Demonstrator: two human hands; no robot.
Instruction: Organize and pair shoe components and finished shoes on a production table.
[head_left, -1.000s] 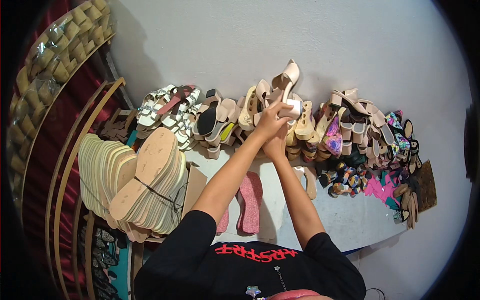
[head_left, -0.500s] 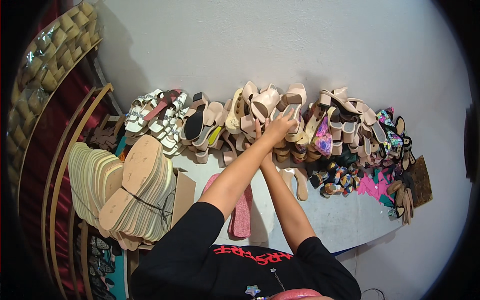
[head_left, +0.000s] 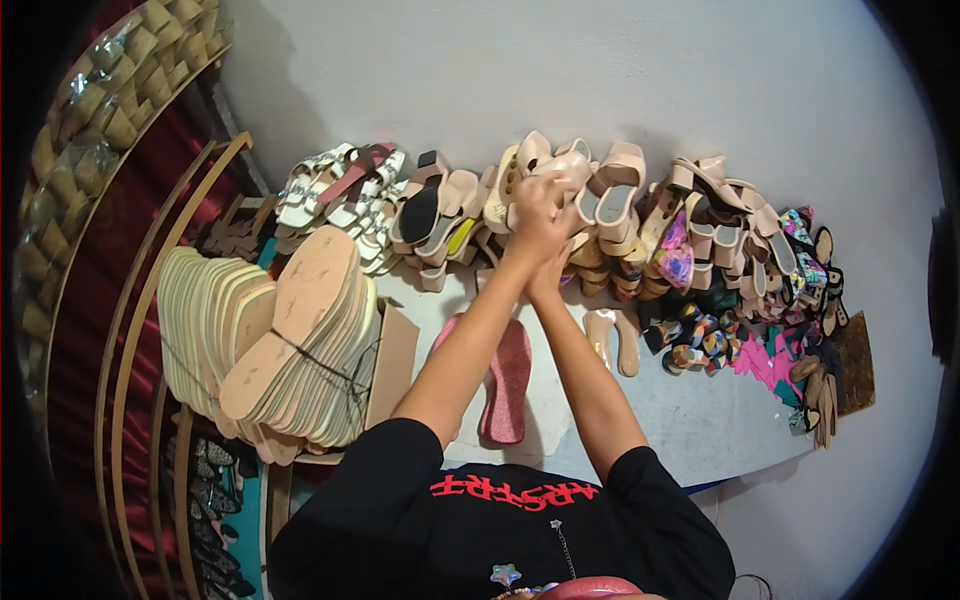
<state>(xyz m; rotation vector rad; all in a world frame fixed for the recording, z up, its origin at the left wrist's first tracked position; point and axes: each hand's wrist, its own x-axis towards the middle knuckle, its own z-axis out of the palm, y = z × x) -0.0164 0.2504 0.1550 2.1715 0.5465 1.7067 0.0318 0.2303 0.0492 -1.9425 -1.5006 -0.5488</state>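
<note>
My left hand (head_left: 540, 215) is at the front of a shoe heap, its fingers curled over a glossy beige heeled sandal (head_left: 572, 160). Just below it, my right hand (head_left: 547, 268) is close against the left wrist, and its fingers are mostly hidden. Right of the hands, another beige sandal (head_left: 619, 190) lies with its grey insole showing. A pale sandal with a dotted sole (head_left: 499, 205) leans to the left of them. Pink glittery soles (head_left: 507, 390) lie on the table under my forearms.
Bundled insoles (head_left: 290, 330) stand at the left in a cardboard box (head_left: 395, 350). White strappy sandals (head_left: 325, 190) and a black-soled sandal (head_left: 418, 215) are piled left of centre. Multicoloured sandals (head_left: 700, 340) and pink scraps (head_left: 768, 360) lie at the right. A wall (head_left: 500, 70) rises behind.
My left hand has moved left from the grey-insoled sandal to the glossy one. My right hand has drawn slightly nearer to me. The whole view has shifted a little.
</note>
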